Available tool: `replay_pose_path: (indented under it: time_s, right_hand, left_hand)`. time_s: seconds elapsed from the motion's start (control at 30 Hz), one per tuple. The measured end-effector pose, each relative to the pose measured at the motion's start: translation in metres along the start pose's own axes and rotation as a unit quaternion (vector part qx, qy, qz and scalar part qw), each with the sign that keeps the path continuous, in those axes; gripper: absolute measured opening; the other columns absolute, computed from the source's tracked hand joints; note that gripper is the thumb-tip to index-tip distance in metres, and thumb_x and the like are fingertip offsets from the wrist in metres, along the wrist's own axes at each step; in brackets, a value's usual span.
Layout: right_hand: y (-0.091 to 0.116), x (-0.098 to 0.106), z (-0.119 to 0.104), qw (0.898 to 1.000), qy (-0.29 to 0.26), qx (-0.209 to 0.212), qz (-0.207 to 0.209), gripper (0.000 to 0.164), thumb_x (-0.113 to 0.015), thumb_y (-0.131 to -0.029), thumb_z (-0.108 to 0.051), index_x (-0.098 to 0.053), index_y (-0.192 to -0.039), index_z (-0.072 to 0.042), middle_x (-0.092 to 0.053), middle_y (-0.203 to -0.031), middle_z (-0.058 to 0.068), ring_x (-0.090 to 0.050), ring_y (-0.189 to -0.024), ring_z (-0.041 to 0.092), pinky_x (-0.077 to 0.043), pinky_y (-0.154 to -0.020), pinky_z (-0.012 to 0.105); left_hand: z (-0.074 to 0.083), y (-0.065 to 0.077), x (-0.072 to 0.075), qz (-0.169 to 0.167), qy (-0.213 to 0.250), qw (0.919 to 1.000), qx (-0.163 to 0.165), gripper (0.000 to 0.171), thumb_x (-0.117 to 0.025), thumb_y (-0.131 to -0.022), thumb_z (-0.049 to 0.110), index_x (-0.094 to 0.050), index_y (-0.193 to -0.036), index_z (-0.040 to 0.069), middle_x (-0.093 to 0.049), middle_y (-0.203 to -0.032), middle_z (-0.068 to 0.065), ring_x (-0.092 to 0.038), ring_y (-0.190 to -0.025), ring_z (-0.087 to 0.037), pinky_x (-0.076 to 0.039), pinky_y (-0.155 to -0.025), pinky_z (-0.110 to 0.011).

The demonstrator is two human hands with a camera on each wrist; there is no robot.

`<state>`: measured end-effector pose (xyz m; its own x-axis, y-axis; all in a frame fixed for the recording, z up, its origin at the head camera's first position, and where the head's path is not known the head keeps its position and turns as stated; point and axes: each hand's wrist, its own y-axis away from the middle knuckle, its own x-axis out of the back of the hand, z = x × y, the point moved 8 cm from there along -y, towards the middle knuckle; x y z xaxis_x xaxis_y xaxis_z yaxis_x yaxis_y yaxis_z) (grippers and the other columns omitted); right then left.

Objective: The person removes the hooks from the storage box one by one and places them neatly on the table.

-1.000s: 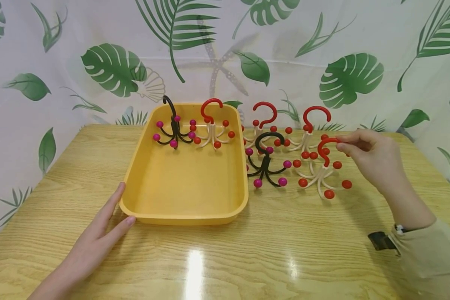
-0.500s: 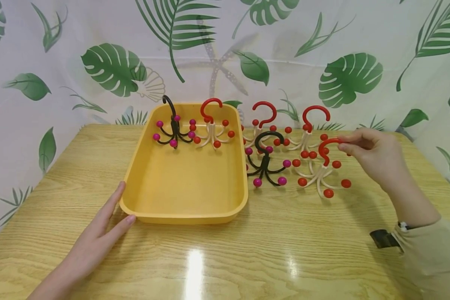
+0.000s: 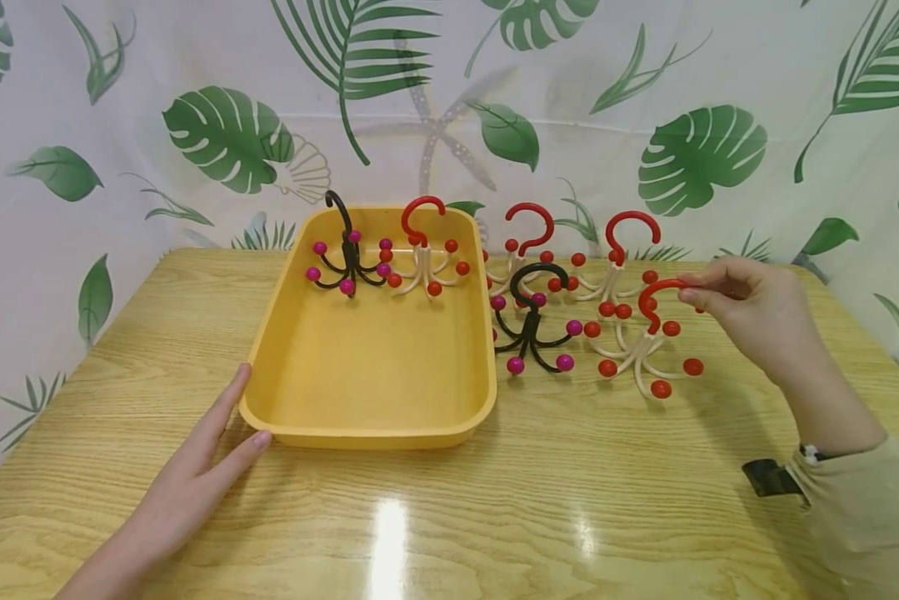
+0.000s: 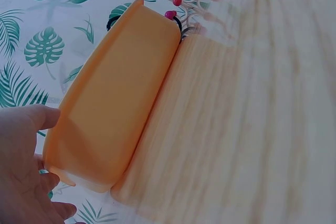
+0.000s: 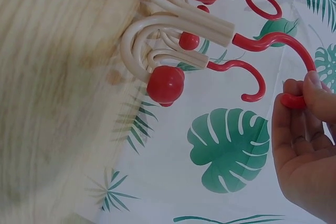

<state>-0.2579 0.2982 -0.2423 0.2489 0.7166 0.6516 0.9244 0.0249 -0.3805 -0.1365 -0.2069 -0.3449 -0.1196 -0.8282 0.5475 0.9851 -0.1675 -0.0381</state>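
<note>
My right hand pinches the red curved top of a cream claw hanger between thumb and fingers. This hanger stands upright, its several curved arms tipped with red balls; the right wrist view shows the hook's red tip at the fingers. My left hand lies at the near left corner of a yellow tray, fingers along its side and thumb at the front. At the tray's far end stand a black claw hanger with magenta balls and a cream one with a red hook.
Right of the tray, a black claw hanger stands close to its wall. Behind it are two red-hooked cream hangers, one left and one right. All are on a wooden table, before a leaf-print cloth.
My right hand and wrist have shifted very slightly to the right, still pinching the red hook. The left hand and the tray have stayed in place.
</note>
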Motion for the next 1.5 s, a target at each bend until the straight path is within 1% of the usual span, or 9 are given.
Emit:
replay_pose_path:
  time_s: [0.3,0.67,0.77,0.97,1.13,1.23,1.37,1.4,1.5]
  right_hand:
    - [0.002,0.0,-0.002,1.0,0.023,-0.003,0.007,0.005,-0.072,-0.084,-0.002,-0.069,-0.089,-0.003,-0.064,-0.081,-0.025,-0.059,-0.067,-0.009,-0.047,-0.056,0.01]
    - [0.005,-0.001,0.001,0.998,0.051,-0.008,-0.02,0.019,-0.068,-0.09,-0.015,-0.069,-0.104,-0.002,-0.06,-0.078,-0.028,-0.057,-0.069,-0.011,-0.043,-0.054,0.013]
    - [0.005,-0.001,-0.001,0.998,0.054,-0.003,-0.024,0.019,-0.068,-0.09,-0.014,-0.068,-0.105,-0.002,-0.062,-0.079,-0.023,-0.057,-0.07,-0.012,-0.044,-0.056,0.012]
    - [0.004,-0.001,-0.004,0.998,0.063,0.001,-0.031,0.018,-0.068,-0.09,-0.012,-0.069,-0.105,-0.003,-0.07,-0.089,0.004,-0.056,-0.071,-0.012,-0.044,-0.058,0.01]
    - [0.004,-0.001,-0.004,0.997,0.065,0.0,-0.035,0.021,-0.069,-0.089,-0.013,-0.068,-0.108,-0.004,-0.069,-0.094,0.008,-0.055,-0.076,-0.014,-0.044,-0.062,0.007]
    - [0.003,-0.002,-0.01,0.996,0.082,0.014,-0.036,0.027,-0.07,-0.088,-0.011,-0.066,-0.113,-0.003,-0.066,-0.105,0.014,-0.063,-0.092,0.005,-0.049,-0.075,0.016]
    - [0.003,-0.003,-0.023,0.994,0.094,0.031,-0.039,0.036,-0.071,-0.088,-0.01,-0.061,-0.121,-0.003,-0.057,-0.119,0.018,-0.052,-0.113,0.04,-0.044,-0.093,0.05]
    - [0.003,-0.004,-0.028,0.994,0.093,0.034,-0.038,0.037,-0.071,-0.087,-0.01,-0.061,-0.122,-0.003,-0.056,-0.12,0.018,-0.05,-0.114,0.04,-0.041,-0.093,0.055]
    - [0.001,-0.008,-0.044,0.995,0.08,0.049,-0.033,0.038,-0.072,-0.087,-0.01,-0.061,-0.122,-0.004,-0.055,-0.119,0.016,-0.05,-0.113,0.037,-0.042,-0.096,0.03]
  left_hand:
    - [0.0,0.0,0.0,0.003,-0.007,1.0,0.002,0.07,-0.051,-0.1,0.033,-0.004,-0.151,0.04,0.0,-0.159,0.001,0.001,-0.143,-0.036,-0.006,-0.106,-0.069]
    - [0.001,0.0,0.0,0.001,-0.001,1.0,-0.002,0.069,-0.051,-0.1,0.032,-0.005,-0.151,0.041,-0.001,-0.159,0.003,0.001,-0.143,-0.035,-0.006,-0.106,-0.069]
    - [0.0,0.001,0.0,0.001,-0.003,1.0,0.0,0.07,-0.051,-0.1,0.033,-0.005,-0.152,0.04,-0.001,-0.159,0.002,0.001,-0.143,-0.035,-0.005,-0.106,-0.069]
    - [0.0,0.001,0.0,0.003,-0.003,1.0,0.0,0.071,-0.051,-0.1,0.033,-0.005,-0.153,0.036,-0.001,-0.159,0.001,0.0,-0.143,-0.035,-0.005,-0.106,-0.069]
    - [0.001,0.0,0.0,0.004,-0.005,1.0,-0.003,0.071,-0.051,-0.1,0.032,-0.005,-0.153,0.036,-0.001,-0.159,0.001,0.001,-0.143,-0.035,-0.005,-0.106,-0.069]
    - [0.0,0.0,0.0,0.005,-0.006,1.0,-0.002,0.07,-0.051,-0.1,0.032,-0.005,-0.152,0.039,-0.001,-0.159,0.001,0.0,-0.143,-0.035,-0.005,-0.106,-0.069]
    - [0.001,0.001,0.0,0.004,-0.006,1.0,-0.003,0.07,-0.051,-0.1,0.032,-0.005,-0.152,0.04,-0.001,-0.159,0.002,0.0,-0.143,-0.035,-0.005,-0.106,-0.069]
    - [0.001,0.001,0.0,0.004,-0.006,1.0,-0.003,0.07,-0.051,-0.1,0.032,-0.005,-0.152,0.04,-0.001,-0.159,0.002,0.0,-0.143,-0.035,-0.005,-0.106,-0.069]
    - [0.001,0.001,0.0,0.004,-0.006,1.0,-0.004,0.07,-0.051,-0.1,0.032,-0.005,-0.152,0.039,-0.001,-0.159,0.002,0.0,-0.143,-0.035,-0.005,-0.106,-0.069]
